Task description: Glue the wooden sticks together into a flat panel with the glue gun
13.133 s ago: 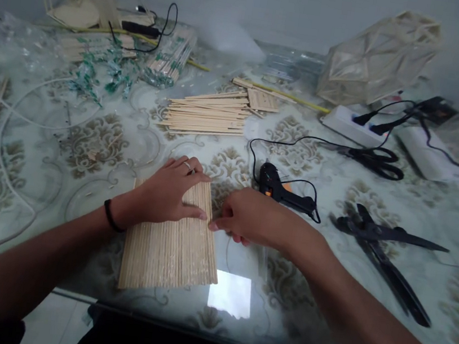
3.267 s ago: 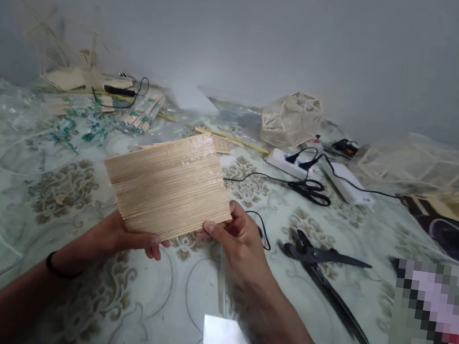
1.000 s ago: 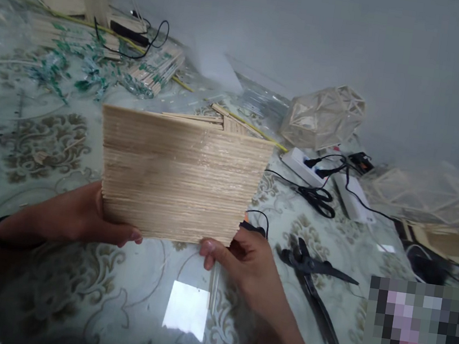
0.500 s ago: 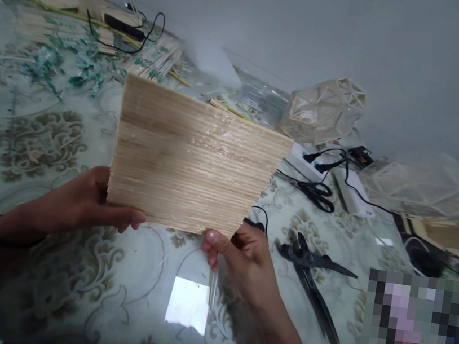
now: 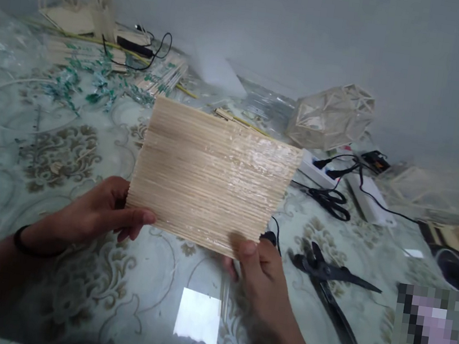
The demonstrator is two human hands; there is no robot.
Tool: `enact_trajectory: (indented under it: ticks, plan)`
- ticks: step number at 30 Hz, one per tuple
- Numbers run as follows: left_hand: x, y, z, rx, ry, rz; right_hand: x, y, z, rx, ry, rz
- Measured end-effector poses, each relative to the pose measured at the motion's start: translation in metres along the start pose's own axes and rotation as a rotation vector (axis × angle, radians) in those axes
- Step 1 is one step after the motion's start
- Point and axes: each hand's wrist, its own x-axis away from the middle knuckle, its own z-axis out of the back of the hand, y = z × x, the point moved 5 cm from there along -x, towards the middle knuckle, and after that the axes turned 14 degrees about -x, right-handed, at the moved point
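Note:
A flat panel of thin wooden sticks point(image 5: 211, 178), laid side by side, is held up above the table. Glossy, glue-like patches shine on its face, mostly toward the right. My left hand point(image 5: 108, 212) grips its lower left corner, thumb on the front and fingers behind. At the lower right corner, my right hand point(image 5: 260, 273) pinches the panel, its thumb lying on the front face. The fingers behind the panel are partly hidden. A black band circles my left wrist.
Black cutters point(image 5: 326, 276) and scissors point(image 5: 328, 202) lie at the right, near a white power strip point(image 5: 319, 170) with plugs and cords. Stick-built frames point(image 5: 333, 115) stand at the back. Bundled sticks point(image 5: 162, 74) and torn wrappers point(image 5: 88, 81) lie at the back left.
The panel has tilted back, and more shine shows on its right side. My right thumb has come up onto its front face. The whole view has shifted slightly.

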Motion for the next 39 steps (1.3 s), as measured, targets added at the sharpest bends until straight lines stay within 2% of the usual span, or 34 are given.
enact_trajectory:
  ticks: [3,7,11,15,20,25,30,39]
  plan:
    - [0.000,-0.004,-0.003,0.016,0.014,0.016,0.001,-0.007,-0.001,0.110,-0.001,0.075]
    - [-0.001,-0.007,-0.004,-0.028,0.003,-0.015,-0.001,-0.019,-0.006,0.059,-0.037,0.121]
    - [-0.001,-0.003,-0.006,-0.109,-0.030,-0.052,0.000,-0.011,-0.001,-0.042,0.024,0.035]
    - [0.001,0.005,-0.005,-0.160,0.006,-0.093,0.000,0.006,0.000,-0.187,0.042,-0.083]
    - [0.011,0.010,-0.001,-0.120,0.026,-0.092,-0.001,0.008,-0.009,-0.244,-0.027,-0.095]
    - [0.015,0.014,-0.001,-0.125,0.037,-0.125,-0.001,0.009,-0.009,-0.233,-0.053,-0.076]
    - [0.011,0.009,-0.001,-0.100,0.118,-0.121,0.000,0.009,-0.007,-0.214,-0.040,-0.057]
    - [0.007,-0.008,-0.005,0.075,0.050,-0.179,-0.002,0.000,-0.006,-0.226,0.018,-0.035]
